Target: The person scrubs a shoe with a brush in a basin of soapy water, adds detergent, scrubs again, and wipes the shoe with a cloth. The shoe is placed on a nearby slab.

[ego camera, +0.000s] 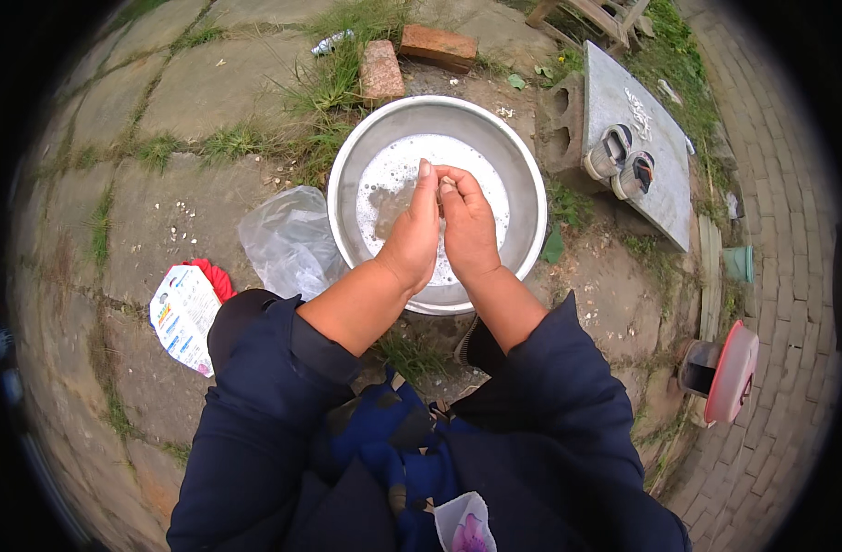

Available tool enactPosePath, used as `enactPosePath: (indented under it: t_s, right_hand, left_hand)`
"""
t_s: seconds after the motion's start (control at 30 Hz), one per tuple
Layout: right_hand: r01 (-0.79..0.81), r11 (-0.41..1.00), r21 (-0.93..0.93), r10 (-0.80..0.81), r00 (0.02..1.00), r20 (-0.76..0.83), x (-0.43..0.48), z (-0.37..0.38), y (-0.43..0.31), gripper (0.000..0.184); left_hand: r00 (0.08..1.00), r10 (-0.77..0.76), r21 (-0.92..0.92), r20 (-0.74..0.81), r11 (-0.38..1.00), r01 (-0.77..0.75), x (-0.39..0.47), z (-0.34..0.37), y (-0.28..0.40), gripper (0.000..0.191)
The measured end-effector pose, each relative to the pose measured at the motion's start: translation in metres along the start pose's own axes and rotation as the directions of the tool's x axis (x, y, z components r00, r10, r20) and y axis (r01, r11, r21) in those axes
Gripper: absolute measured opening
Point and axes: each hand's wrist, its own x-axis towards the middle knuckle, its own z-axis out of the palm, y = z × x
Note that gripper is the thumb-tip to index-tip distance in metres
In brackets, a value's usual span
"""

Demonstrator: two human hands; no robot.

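A round metal basin [343, 141] on the ground in front of me holds water with white suds [428, 148]. Over the suds my left hand [415, 231] and my right hand [469, 221] are brought close together, palms turned inward and fingers bent. A small pale object [448, 181] shows at the thumb and fingertips of my right hand; what it is cannot be made out. My left thumb points away from me, and the inside of that palm is hidden. A clear plastic bag [290, 238] lies against the basin's left side.
Left of me lie a printed packet [183, 321] and a red cloth [216, 278]. Bricks [438, 45] stand beyond the basin. At right, a pair of shoes [621, 162] rests on a tilted stone slab [659, 200], near a hollow block [562, 121], a green cup [738, 263] and a pink basin [732, 372].
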Motion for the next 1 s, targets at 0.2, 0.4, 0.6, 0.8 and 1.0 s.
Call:
enactPosePath:
  t_s: [0.2,0.4,0.6,0.8,1.0]
  right_hand:
    - [-0.149,0.965,-0.214,0.136,0.988,-0.077,0.055,-0.061,0.029,0.026]
    - [-0.056,0.806,-0.589,0.086,0.996,0.023,0.058,-0.063,0.052,0.024]
    - [-0.085,0.573,-0.815,-0.237,0.935,-0.264,0.127,-0.189,0.017,0.055]
    - [-0.345,0.287,-0.894,-0.258,0.871,-0.419,0.165,-0.317,0.023,0.081]
    - [-0.311,-0.055,-0.949,-0.122,0.945,-0.303,0.156,-0.338,0.028,0.044]
  left_hand:
    - [0.966,0.244,0.425,-0.079,0.885,-0.189,0.003,-0.004,-0.003,0.073]
    - [0.958,-0.050,0.132,-0.284,0.987,0.091,0.010,-0.016,0.006,0.071]
    - [0.967,-0.028,0.177,-0.253,0.981,0.075,0.010,-0.013,0.004,0.068]
    - [0.965,-0.158,0.138,-0.208,0.972,0.189,0.017,-0.018,0.002,0.063]
    - [0.966,-0.183,0.135,-0.181,0.969,0.208,0.017,-0.013,-0.002,0.060]
